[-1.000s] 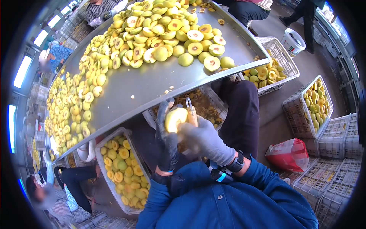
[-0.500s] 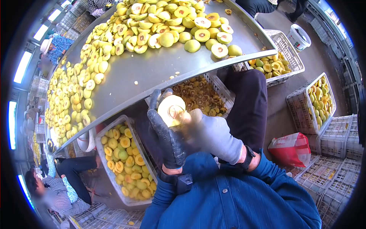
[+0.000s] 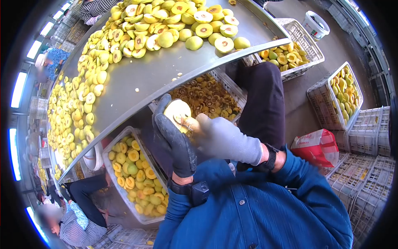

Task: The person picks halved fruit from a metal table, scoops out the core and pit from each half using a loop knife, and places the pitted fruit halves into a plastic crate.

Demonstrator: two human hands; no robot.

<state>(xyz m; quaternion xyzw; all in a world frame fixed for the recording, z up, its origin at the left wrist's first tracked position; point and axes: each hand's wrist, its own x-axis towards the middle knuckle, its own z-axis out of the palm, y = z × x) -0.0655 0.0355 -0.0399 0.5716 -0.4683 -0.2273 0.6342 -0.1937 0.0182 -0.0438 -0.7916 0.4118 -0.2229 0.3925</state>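
A halved yellow fruit (image 3: 176, 110) lies with its cut face up in my left hand (image 3: 176, 143), which wears a dark glove and has its fingers wrapped round the fruit. My right hand (image 3: 226, 139), in a grey glove, is closed on the handle of a pitting tool (image 3: 190, 123), whose metal loop touches the cut face. The right fingers are partly blurred. Both hands are just off the near edge of a metal table (image 3: 141, 79). Below them a crate (image 3: 242, 94) holds small brown and yellow fruit pieces (image 3: 205, 93).
Halved fruits (image 3: 145, 29) are heaped on the table. Fruit-filled crates stand at the lower left (image 3: 108, 164), upper right (image 3: 317, 54) and right (image 3: 321, 108). A red and white bag (image 3: 317, 147) rests near stacked crates (image 3: 365, 178). A white bucket (image 3: 316, 25) and a seated person (image 3: 78, 228) are also visible.
Since a second ago, the fruit in my left hand has tilted its cut face up, and the tool has moved down from upright onto it. The whole view has shifted somewhat.
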